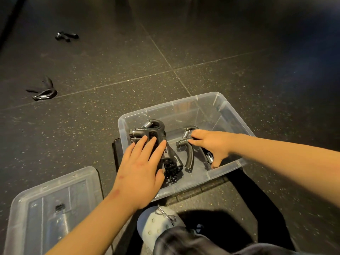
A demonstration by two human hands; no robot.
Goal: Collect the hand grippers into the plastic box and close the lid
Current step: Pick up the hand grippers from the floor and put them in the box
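Pressing straight fingers flat on a pile (147, 133) of grippers, the left grip (141, 168) lay open inside the box (184, 105). Just right of it, the right grip (211, 146) curled round a single gripper (189, 159), also in the box. The lid (55, 181) lay off, left of the left grip. Well beyond that grip, a loose gripper (44, 92) and a farther gripper (66, 36) lay on the floor (220, 52).

I see dim, warm light pooled mid-frame; the corners fall to black (upper right bluish), edges bend and smear softly.
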